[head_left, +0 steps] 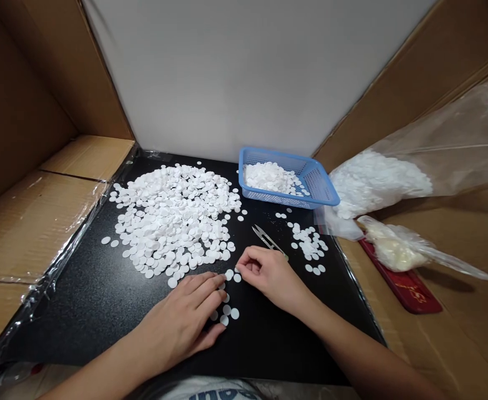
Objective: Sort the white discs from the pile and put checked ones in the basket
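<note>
My left hand [185, 319] lies flat on the black mat [94, 294], fingers stretched out over a few white round discs [229, 314] near the front. My right hand [268, 272] rests just right of it with fingers curled, the fingertips pinching at a white disc [237, 276]. A big heap of white discs [172, 219] spreads over the mat beyond my left hand. Small thread snips [266, 239] lie on the mat just behind my right hand.
A blue plastic basket [318, 186] partly filled with discs stands at the back right. A small cluster of discs [310, 247] lies right of the snips. Clear bags of white pieces [377, 180] and a red flat object [406, 286] lie on cardboard at right. Cardboard walls surround the mat.
</note>
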Tool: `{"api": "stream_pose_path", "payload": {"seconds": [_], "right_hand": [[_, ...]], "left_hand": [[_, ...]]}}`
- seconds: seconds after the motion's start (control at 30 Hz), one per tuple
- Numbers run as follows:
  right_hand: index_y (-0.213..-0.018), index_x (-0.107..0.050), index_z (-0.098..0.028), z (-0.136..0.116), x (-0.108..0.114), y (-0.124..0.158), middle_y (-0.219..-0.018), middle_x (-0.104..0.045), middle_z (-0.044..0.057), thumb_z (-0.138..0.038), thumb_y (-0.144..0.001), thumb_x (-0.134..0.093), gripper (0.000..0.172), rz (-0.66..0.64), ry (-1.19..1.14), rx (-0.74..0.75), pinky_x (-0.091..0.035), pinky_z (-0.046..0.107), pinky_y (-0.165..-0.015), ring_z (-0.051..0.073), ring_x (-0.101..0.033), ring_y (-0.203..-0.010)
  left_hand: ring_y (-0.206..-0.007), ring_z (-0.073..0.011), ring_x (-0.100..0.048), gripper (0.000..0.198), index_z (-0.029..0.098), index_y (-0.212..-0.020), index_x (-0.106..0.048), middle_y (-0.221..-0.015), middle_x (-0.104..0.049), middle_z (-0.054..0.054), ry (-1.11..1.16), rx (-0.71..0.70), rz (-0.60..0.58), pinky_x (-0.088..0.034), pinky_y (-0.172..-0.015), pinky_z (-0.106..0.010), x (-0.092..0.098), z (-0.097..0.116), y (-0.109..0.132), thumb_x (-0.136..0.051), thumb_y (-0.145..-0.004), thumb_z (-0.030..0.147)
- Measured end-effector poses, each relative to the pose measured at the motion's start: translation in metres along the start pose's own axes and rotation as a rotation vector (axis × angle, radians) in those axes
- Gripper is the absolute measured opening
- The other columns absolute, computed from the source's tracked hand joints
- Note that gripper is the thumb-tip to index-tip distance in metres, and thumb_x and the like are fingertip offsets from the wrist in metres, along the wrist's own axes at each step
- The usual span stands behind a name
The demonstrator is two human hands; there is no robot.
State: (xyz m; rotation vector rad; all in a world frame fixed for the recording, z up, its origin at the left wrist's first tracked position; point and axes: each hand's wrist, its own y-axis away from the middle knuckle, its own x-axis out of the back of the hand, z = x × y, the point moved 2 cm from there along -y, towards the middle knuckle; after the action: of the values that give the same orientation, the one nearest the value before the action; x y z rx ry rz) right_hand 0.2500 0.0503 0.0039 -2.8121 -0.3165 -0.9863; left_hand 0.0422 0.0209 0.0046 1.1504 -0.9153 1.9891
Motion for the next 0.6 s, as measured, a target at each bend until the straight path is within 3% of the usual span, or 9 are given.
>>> {"api": "stream_pose_path", "payload": {"seconds": [0.13, 0.27, 0.4, 0.47, 0.6], "right_hand": [[-0.079, -0.061, -0.019, 0.002, 0.002, 0.0, -0.077, -0.058, -0.001, -0.011, -0.089, -0.064, 0.013, 0.029, 0.133, 0.086, -0.045, 0.023, -0.059, 0.012, -0.056, -0.064], [-0.092, -0.065, -0.019, -0.003, -0.006, 0.006, -0.09, -0.061, 0.002, -0.018, -0.094, -0.063, 0.003, -0.091, 0.255, 0.323, -0.048, 0.024, -0.067, 0.014, -0.06, -0.075], [-0.086, -0.065, -0.016, -0.007, -0.009, 0.009, -0.084, -0.06, 0.004, -0.017, -0.099, -0.053, 0.018, -0.106, 0.402, 0.484, -0.045, 0.026, -0.065, 0.016, -0.058, -0.075], [-0.083, -0.064, -0.016, -0.009, -0.006, 0.008, -0.081, -0.059, 0.003, -0.015, -0.096, -0.057, 0.015, -0.125, 0.299, 0.448, -0.044, 0.025, -0.064, 0.015, -0.056, -0.073], [-0.075, -0.063, -0.017, -0.008, 0.004, 0.008, -0.075, -0.056, -0.003, -0.01, -0.085, -0.071, 0.015, -0.291, 0.062, 0.201, -0.04, 0.02, -0.058, 0.01, -0.054, -0.064]], "left_hand": [[-0.118, -0.0292, -0.062, 0.026, 0.018, -0.118, -0.057, -0.126, -0.068, -0.011, -0.04, -0.019, -0.003, -0.055, -0.096, -0.046, -0.001, 0.0, -0.001, -0.057, -0.093, 0.023], [-0.11, -0.027, -0.066, 0.02, 0.017, -0.113, -0.059, -0.114, -0.072, -0.008, -0.071, -0.055, 0.045, -0.055, -0.091, -0.043, 0.002, 0.002, -0.002, -0.055, -0.094, 0.02], [-0.106, -0.0244, -0.067, 0.016, 0.018, -0.11, -0.061, -0.108, -0.073, -0.006, -0.034, -0.057, 0.076, -0.054, -0.089, -0.039, 0.005, 0.004, -0.002, -0.055, -0.095, 0.018], [-0.104, -0.0235, -0.067, 0.016, 0.019, -0.109, -0.061, -0.106, -0.073, -0.005, -0.021, -0.045, 0.089, -0.053, -0.089, -0.037, 0.007, 0.004, -0.002, -0.055, -0.095, 0.017], [-0.103, -0.0224, -0.067, 0.014, 0.02, -0.108, -0.061, -0.106, -0.073, -0.005, -0.012, -0.036, 0.093, -0.053, -0.089, -0.037, 0.009, 0.004, -0.002, -0.053, -0.096, 0.017]]}}
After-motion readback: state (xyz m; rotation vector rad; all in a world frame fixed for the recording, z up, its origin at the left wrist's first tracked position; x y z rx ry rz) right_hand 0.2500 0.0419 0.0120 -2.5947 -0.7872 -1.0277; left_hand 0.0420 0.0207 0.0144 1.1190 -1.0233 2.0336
